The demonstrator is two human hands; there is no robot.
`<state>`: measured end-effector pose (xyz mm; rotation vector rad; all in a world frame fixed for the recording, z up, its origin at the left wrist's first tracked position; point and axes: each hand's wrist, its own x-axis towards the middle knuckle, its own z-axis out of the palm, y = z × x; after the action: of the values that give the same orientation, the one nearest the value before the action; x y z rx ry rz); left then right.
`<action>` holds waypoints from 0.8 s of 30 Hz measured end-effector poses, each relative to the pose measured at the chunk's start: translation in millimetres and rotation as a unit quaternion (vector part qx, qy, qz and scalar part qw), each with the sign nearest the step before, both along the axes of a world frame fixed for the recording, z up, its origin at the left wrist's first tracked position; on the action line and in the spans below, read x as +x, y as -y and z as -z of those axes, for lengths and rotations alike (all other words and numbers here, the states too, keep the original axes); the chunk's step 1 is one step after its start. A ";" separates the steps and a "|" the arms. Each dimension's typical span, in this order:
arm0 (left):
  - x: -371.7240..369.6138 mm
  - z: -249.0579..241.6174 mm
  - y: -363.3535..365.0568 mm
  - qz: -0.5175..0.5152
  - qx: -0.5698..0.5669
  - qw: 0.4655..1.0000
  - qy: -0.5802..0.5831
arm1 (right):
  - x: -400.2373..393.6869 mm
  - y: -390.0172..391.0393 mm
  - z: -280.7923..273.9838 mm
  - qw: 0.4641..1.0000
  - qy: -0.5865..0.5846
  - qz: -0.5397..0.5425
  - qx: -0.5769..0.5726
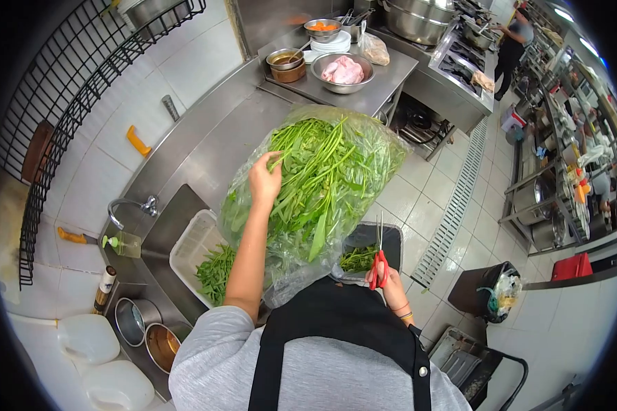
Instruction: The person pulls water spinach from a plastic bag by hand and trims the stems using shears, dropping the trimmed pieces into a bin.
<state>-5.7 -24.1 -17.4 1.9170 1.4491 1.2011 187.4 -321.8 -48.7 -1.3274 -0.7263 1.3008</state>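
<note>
My left hand (264,179) reaches over a big clear plastic bag (384,140), its fingers closed on some long-stemmed leafy greens (315,171). The bag lies spread at the sink's edge, full of these greens. Lower right, my right hand (389,286) holds red-handled scissors (379,260), blades pointing up and away from me. Below the scissors, a dark bin (393,241) has cut green pieces in it. In the sink, a white plastic basket (185,240) holds more greens, partly hidden by my left forearm.
A tap (134,205) and soap bottle (125,244) are at the left. Metal pots (136,320) stand near the front. A bowl of raw meat (343,72) sits on the far counter beside plates. A person (514,48) stands by the stove; another bin (476,291) is at right.
</note>
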 end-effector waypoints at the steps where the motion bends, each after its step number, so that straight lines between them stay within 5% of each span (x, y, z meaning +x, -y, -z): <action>1: -1.7 0.0 0.1 -0.002 -0.001 1.000 0.013 | -0.5 2.7 2.2 1.000 -0.005 0.005 0.002; 14: 51.8 10.7 -18.7 0.046 0.004 0.991 -0.127 | -10.8 -10.1 -9.1 0.998 0.019 -0.059 -0.003; 21: 38.2 -69.1 3.6 0.226 -0.105 0.959 0.131 | -12.1 -1.5 -18.1 0.997 0.018 -0.045 0.060; 24: 44.6 -77.5 26.8 0.271 -0.058 0.957 0.091 | -13.8 -1.6 -38.1 0.990 0.004 -0.057 0.127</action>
<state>38.9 -50.9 60.1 1.8899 0.7989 0.9723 173.6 -320.2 -10.6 -1.0998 -0.9525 1.2460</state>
